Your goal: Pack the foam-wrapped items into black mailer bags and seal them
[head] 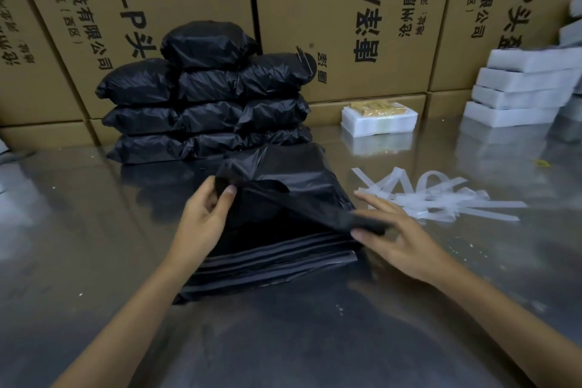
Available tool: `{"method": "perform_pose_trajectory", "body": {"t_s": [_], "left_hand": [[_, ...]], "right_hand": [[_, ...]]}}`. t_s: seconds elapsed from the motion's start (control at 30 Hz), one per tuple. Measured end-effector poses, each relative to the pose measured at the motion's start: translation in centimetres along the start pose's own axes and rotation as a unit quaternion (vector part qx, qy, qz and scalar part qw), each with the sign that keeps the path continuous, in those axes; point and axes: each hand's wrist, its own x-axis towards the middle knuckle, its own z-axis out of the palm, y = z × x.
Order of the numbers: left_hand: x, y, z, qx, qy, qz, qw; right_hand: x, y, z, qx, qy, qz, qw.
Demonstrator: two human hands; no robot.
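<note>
The upper half of the frame is filled by a wall of printed cardboard cartons [346,9], below which a reflective metal table [78,230] is spread across the whole lower half. Left of centre, against the cartons, a pile of packed black bags [204,98] is stacked four rows high. At the right edge, foam-wrapped items [519,94] are piled in a stepped stack, and one more foam-wrapped item [379,120] is set alone between the two piles. In the centre, the black mailer bag [283,186], creased and matt, is seen lying on a fanned stack of flat bags [271,264]. Its flap is pinched at the left corner by the left hand [204,214] and at the right by the thumb of the right hand [396,230], whose fingers are otherwise extended. Peeled white strips [441,198] are scattered just right of the bag. Bare table is left along the lower edge and lower left.
</note>
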Motion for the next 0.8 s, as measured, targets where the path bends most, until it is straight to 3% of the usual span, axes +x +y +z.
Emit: {"method": "perform_pose_trajectory", "body": {"t_s": [0.1,0.17,0.3,0.43,0.57,0.8], "left_hand": [[2.0,0.2,0.4,-0.07,-0.017,-0.067,0.995],[3.6,0.4,0.7,-0.075,0.001,-0.089,0.993],[7.8,0.1,2.3,-0.013,0.131,-0.06,0.989],[10.7,-3.4,5.2,0.163,0.104,-0.189,0.963],[11.7,-5.9,6.5,0.099,0.066,-0.259,0.959],[10.7,-5.6,6.3,0.144,0.096,-0.264,0.949]], "right_hand": [[3.0,-1.5,0.7,0.189,0.117,0.055,0.973],[5.1,-2.2,0.6,0.216,0.154,0.068,0.962],[10.0,-2.4,1.4,0.174,0.207,0.157,0.95],[14.0,-0.6,3.1,0.14,0.161,0.303,0.929],[15.0,1.1,4.3,0.143,0.124,0.328,0.925],[14.5,1.1,4.6,0.158,0.151,0.341,0.914]]}}
